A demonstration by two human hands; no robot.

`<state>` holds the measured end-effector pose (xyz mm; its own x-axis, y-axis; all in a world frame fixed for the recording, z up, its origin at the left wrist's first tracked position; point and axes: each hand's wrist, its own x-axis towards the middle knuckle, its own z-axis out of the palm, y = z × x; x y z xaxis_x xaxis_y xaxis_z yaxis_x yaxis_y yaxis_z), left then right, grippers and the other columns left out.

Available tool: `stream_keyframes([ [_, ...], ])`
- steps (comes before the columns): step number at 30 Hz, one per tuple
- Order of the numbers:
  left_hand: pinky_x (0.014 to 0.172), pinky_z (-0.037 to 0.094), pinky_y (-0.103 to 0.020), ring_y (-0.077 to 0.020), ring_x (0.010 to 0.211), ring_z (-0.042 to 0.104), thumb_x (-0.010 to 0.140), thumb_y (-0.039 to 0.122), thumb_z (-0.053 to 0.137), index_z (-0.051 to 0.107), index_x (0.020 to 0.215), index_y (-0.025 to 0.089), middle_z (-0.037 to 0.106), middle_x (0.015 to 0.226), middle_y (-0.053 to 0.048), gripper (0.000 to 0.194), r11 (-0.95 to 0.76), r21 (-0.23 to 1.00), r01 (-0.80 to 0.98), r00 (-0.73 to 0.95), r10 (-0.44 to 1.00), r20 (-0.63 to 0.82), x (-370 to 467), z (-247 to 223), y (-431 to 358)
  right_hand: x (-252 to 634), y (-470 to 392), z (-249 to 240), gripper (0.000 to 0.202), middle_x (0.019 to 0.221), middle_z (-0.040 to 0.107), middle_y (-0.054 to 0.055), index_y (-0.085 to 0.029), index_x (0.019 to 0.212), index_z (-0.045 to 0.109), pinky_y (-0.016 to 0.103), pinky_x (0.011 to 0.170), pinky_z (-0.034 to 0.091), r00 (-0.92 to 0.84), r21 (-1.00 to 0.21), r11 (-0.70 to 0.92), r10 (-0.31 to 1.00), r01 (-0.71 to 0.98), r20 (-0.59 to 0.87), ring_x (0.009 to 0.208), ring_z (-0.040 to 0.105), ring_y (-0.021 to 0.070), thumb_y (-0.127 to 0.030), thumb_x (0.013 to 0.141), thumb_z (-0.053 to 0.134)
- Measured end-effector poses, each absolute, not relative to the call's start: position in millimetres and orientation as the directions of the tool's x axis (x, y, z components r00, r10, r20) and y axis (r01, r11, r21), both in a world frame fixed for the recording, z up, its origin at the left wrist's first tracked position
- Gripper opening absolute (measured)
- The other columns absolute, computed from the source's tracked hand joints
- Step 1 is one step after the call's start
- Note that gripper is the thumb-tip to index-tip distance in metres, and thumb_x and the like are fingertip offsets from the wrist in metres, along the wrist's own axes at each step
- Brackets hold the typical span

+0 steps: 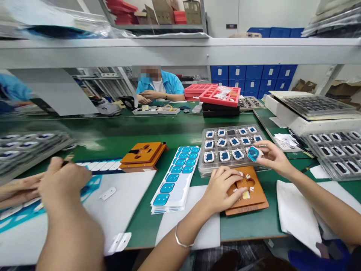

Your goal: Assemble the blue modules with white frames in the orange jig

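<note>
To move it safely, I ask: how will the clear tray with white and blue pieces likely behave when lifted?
The tray looks like thin plastic, so it may flex if held by one edge. The pieces sit at different angles, so they are probably loose and could shift if it tilts. Being broad and low, it seems unlikely to tip when pushed.

The block (256, 196) is orange. The table (180, 130) around it is green. Left of it are blue and white stickers (173, 178).

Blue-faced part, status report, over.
Right grip holding blue-faced part at clear tray. Left grip on orange fixture. Small white pieces on fixture top.
</note>
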<state>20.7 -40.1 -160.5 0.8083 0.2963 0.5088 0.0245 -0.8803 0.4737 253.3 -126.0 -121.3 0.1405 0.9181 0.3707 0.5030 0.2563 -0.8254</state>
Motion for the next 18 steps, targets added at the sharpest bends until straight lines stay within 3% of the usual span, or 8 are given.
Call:
stream_keyframes([
  [3,0.085,0.043,-0.041,-0.0231,0.097,0.058,0.096,0.039,0.052,0.070,0.102,0.020,0.073,0.106,-0.007,0.027,-0.911,0.413,-0.004,0.771,0.260,0.581,21,-163,-35,259,-78,-95,0.048,0.112,0.069,0.009,-0.022,0.126,0.052,0.032,0.075,0.051,0.025,-0.297,0.086,0.936,0.951,0.350,0.084,0.066,0.0206,-0.046,0.086,0.062],
  [5,0.081,0.044,-0.039,-0.0215,0.093,0.059,0.096,0.035,0.051,0.071,0.096,0.020,0.073,0.101,-0.006,0.025,-0.927,0.373,-0.017,0.751,0.235,0.618,20,-165,-30,262,-40,-84,0.045,0.116,0.068,0.011,-0.020,0.126,0.055,0.037,0.084,0.049,0.029,-0.149,0.019,0.949,0.989,0.313,0.098,0.065,0.0268,-0.040,0.086,0.062],
  [9,0.073,0.043,-0.035,-0.0197,0.085,0.060,0.095,0.030,0.052,0.073,0.089,0.020,0.074,0.093,-0.006,0.023,-0.941,0.338,-0.019,0.721,0.221,0.656,21,-165,-26,268,17,-81,0.040,0.111,0.071,0.014,-0.018,0.121,0.062,0.040,0.084,0.050,0.083,-0.097,-0.060,0.962,0.993,0.259,0.104,0.064,0.0330,-0.033,0.084,0.064],
  [13,0.073,0.046,-0.035,-0.0182,0.075,0.063,0.092,0.033,0.057,0.073,0.075,0.019,0.074,0.078,-0.006,0.027,-0.788,0.596,-0.153,0.642,0.379,0.667,22,-160,-26,273,21,-88,0.023,0.114,0.073,0.009,-0.022,0.104,0.071,0.038,0.092,0.049,0.071,-0.118,-0.043,0.966,0.992,0.247,0.109,0.064,0.0298,-0.033,0.086,0.063],
  [18,0.063,0.049,-0.029,-0.0160,0.065,0.062,0.096,0.044,0.046,0.060,0.058,0.018,0.065,0.065,-0.005,0.048,-0.584,0.784,-0.210,0.361,0.699,0.617,16,-159,-8,288,-34,-93,0.036,0.124,0.069,0.006,-0.023,0.110,0.070,0.039,0.099,0.048,0.115,-0.174,-0.070,0.958,0.982,0.264,0.116,0.062,0.0269,-0.044,0.093,0.048],
])
